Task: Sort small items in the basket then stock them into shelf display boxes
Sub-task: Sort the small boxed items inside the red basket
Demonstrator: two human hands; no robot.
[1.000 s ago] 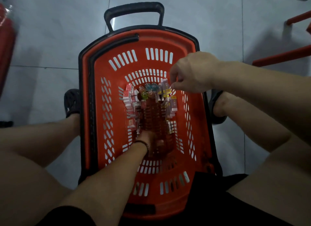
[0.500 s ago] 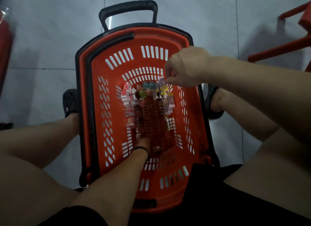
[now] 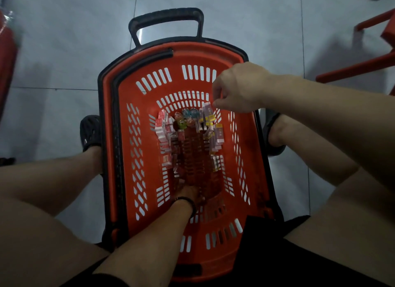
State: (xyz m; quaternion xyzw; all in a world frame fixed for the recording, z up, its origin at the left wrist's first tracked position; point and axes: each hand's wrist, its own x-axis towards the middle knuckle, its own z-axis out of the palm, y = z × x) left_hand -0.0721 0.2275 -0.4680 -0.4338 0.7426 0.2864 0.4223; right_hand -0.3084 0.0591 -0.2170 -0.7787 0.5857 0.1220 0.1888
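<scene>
A red basket [image 3: 136, 162] with a black rim and handle stands on the floor between my legs. Small items lie on its bottom: red-and-white boxes [image 3: 164, 129] on the left, round colourful pieces [image 3: 188, 115] at the far end, pink and yellow boxes [image 3: 216, 136] on the right. My left hand [image 3: 188, 190], with a black band at the wrist, reaches down to the dim basket floor, its fingers hard to make out. My right hand [image 3: 237, 88] hovers at the far right, its fingertips pinched beside an upright pink box [image 3: 207, 109]; whether it grips that box is unclear.
My feet in black sandals [image 3: 90, 132] flank the basket, and my knees fill the lower corners. A red metal frame [image 3: 363, 66] stands at the upper right, and a red object [image 3: 6, 58] sits at the left edge. The floor is grey tile.
My left hand has drawn back a little toward me along the basket floor. My right hand has stayed by the pink box. The view has shifted slightly.
</scene>
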